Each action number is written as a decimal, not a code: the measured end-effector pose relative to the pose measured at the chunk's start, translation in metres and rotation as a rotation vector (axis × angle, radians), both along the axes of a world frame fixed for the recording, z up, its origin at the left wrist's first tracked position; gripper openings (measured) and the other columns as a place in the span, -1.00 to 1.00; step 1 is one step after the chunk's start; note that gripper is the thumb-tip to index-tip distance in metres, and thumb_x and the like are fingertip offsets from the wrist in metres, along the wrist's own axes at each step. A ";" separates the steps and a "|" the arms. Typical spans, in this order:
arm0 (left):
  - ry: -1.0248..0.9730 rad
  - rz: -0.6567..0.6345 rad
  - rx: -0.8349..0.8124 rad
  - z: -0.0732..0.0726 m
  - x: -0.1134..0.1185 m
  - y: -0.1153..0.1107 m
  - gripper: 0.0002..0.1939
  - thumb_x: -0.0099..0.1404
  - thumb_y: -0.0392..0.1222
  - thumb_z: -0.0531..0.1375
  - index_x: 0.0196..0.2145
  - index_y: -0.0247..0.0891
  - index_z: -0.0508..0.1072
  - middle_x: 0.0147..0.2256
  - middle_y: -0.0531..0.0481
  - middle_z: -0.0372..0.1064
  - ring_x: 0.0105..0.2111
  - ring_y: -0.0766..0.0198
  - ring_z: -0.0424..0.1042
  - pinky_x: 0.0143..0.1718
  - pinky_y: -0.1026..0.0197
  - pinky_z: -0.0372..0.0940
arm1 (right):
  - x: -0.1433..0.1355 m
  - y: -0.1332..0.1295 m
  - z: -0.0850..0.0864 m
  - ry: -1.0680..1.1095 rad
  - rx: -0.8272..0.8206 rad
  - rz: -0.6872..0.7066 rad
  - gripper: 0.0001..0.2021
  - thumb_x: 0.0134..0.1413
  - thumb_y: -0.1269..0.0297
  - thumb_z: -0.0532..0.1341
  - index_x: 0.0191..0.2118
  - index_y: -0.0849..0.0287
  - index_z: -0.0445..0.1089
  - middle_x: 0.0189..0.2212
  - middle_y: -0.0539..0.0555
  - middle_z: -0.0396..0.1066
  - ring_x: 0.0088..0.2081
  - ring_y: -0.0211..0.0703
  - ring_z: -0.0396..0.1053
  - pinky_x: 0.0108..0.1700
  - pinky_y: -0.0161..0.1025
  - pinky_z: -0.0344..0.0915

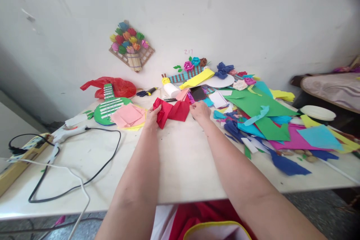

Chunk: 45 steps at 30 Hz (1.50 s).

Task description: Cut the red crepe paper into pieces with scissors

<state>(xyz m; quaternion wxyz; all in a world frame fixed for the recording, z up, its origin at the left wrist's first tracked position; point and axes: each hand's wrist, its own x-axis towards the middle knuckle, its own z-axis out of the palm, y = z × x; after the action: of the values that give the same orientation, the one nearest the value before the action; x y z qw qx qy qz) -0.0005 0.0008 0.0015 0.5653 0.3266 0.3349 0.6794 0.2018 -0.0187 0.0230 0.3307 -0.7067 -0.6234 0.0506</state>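
Observation:
Red crepe paper [164, 113] is gripped at its left edge between the thumb and fingers of my left hand [152, 116], over the middle of the table. A second red piece [180, 111] lies just right of it, partly overlapped. My right hand [200, 111] is closed, its fingertips pinching at this piece's right edge. Behind the red paper are a white roll [171, 90], a pink paper piece [182, 94] and a dark flat object [198, 93]. Left of my left hand, a stack of pink paper squares [128, 115] rests on yellow paper.
A glue gun [70, 133] and its black cord lie left, near a power strip [28, 153]. A green guitar-shaped craft [99, 114], red plastic bag [120, 87] and pliers [146, 92] sit behind. Coloured paper scraps [272, 129] cover the right side. A flower craft [131, 45] hangs on the wall.

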 end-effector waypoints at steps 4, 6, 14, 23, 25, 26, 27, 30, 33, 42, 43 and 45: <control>0.032 -0.057 0.019 -0.001 0.004 -0.001 -0.79 -0.02 -0.31 0.32 -0.39 -0.33 0.40 -0.52 0.01 0.43 -0.55 0.34 0.44 -0.49 0.31 0.35 | -0.018 -0.002 -0.001 0.545 -0.136 0.408 -0.72 0.07 0.10 0.13 -0.38 0.23 0.43 -0.40 0.12 0.47 -0.43 -0.18 0.42 -0.51 -0.34 0.27; 0.056 -0.086 0.023 -0.002 0.005 -0.001 -0.78 -0.03 -0.29 0.33 -0.38 -0.32 0.40 -0.53 0.02 0.43 -0.56 0.35 0.43 -0.50 0.32 0.35 | -0.026 -0.003 -0.003 0.807 -0.212 0.516 -0.82 0.05 0.22 0.16 -0.39 0.25 0.40 -0.44 0.09 0.46 -0.56 -0.27 0.39 -0.66 -0.41 0.14; 0.085 -0.173 0.036 -0.004 0.010 0.002 -0.70 -0.06 -0.25 0.36 -0.33 -0.34 0.42 -0.47 -0.04 0.46 -0.51 0.28 0.46 -0.44 0.25 0.37 | -0.029 -0.004 -0.004 1.113 -0.270 0.549 -0.90 -0.03 0.53 0.12 -0.48 0.28 0.34 -0.65 0.00 0.40 -0.66 -0.31 0.37 -0.74 -0.47 0.07; 0.073 -0.183 0.032 -0.005 0.012 0.003 -0.70 -0.06 -0.25 0.36 -0.34 -0.36 0.42 -0.47 -0.06 0.46 -0.50 0.27 0.46 -0.42 0.25 0.37 | -0.027 -0.003 -0.007 1.230 -0.273 0.582 -0.91 -0.11 0.53 0.10 -0.46 0.29 0.33 -0.71 0.01 0.39 -0.67 -0.28 0.37 -0.73 -0.46 0.07; 0.071 -0.177 0.023 -0.006 0.011 0.003 -0.71 -0.05 -0.25 0.36 -0.35 -0.36 0.42 -0.48 -0.06 0.45 -0.51 0.28 0.45 -0.44 0.26 0.36 | -0.026 -0.002 -0.007 1.227 -0.275 0.586 -0.90 -0.13 0.54 0.09 -0.47 0.29 0.34 -0.70 0.02 0.39 -0.67 -0.28 0.37 -0.73 -0.47 0.07; 0.070 -0.177 0.020 -0.006 0.011 0.003 -0.71 -0.05 -0.25 0.35 -0.35 -0.35 0.42 -0.48 -0.05 0.45 -0.51 0.28 0.45 -0.44 0.26 0.36 | -0.027 -0.003 -0.007 1.222 -0.276 0.585 -0.90 -0.13 0.54 0.10 -0.47 0.29 0.34 -0.69 0.02 0.40 -0.67 -0.29 0.37 -0.73 -0.47 0.07; 0.068 -0.176 0.018 -0.005 0.011 0.002 -0.72 -0.05 -0.24 0.35 -0.35 -0.35 0.42 -0.47 -0.05 0.45 -0.51 0.28 0.45 -0.43 0.26 0.36 | -0.027 -0.003 -0.007 1.218 -0.279 0.584 -0.90 -0.13 0.54 0.10 -0.47 0.29 0.35 -0.69 0.02 0.40 -0.67 -0.29 0.37 -0.73 -0.47 0.07; 0.063 -0.176 0.010 -0.003 0.013 0.000 -0.72 -0.03 -0.25 0.34 -0.34 -0.35 0.42 -0.47 -0.05 0.46 -0.50 0.28 0.46 -0.41 0.25 0.36 | -0.028 -0.004 -0.006 1.206 -0.285 0.562 -0.92 -0.11 0.51 0.14 -0.44 0.29 0.37 -0.65 0.03 0.43 -0.66 -0.29 0.37 -0.74 -0.47 0.05; 0.071 -0.190 -0.003 0.000 0.015 -0.003 -0.74 -0.02 -0.25 0.33 -0.34 -0.35 0.42 -0.47 -0.06 0.46 -0.51 0.27 0.46 -0.42 0.23 0.37 | -0.030 -0.004 -0.006 1.175 -0.287 0.531 -0.89 -0.09 0.51 0.15 -0.39 0.29 0.39 -0.61 0.03 0.44 -0.65 -0.30 0.38 -0.74 -0.47 0.04; 0.074 -0.250 -0.018 0.000 0.016 -0.002 -0.73 0.02 -0.17 0.32 -0.33 -0.34 0.41 -0.47 -0.06 0.45 -0.53 0.27 0.45 -0.46 0.25 0.36 | -0.036 -0.001 -0.012 1.005 -0.233 0.531 -0.48 -0.12 0.49 0.15 0.07 0.26 0.24 -0.52 0.03 0.45 -0.56 -0.25 0.42 -0.71 -0.47 0.04; 0.078 -0.260 -0.019 0.000 0.016 -0.002 -0.73 0.03 -0.16 0.31 -0.33 -0.35 0.41 -0.46 -0.07 0.45 -0.52 0.26 0.45 -0.47 0.24 0.36 | -0.036 -0.002 -0.011 0.988 -0.224 0.533 -0.46 -0.12 0.48 0.15 0.09 0.25 0.22 -0.51 0.03 0.45 -0.57 -0.26 0.41 -0.70 -0.47 0.05; 0.089 -0.277 -0.023 -0.001 0.015 -0.001 -0.73 0.05 -0.15 0.30 -0.33 -0.35 0.41 -0.45 -0.09 0.45 -0.51 0.24 0.46 -0.47 0.23 0.37 | -0.035 -0.004 -0.010 0.956 -0.189 0.549 -0.38 -0.14 0.46 0.16 0.15 0.21 0.15 -0.49 0.00 0.45 -0.60 -0.30 0.37 -0.69 -0.46 0.08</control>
<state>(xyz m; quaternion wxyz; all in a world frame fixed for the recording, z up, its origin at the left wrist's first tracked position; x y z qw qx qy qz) 0.0143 0.0000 0.0006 0.6419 0.3929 0.3190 0.5760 0.1666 -0.0225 0.0131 0.4863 -0.4435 -0.5580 0.5054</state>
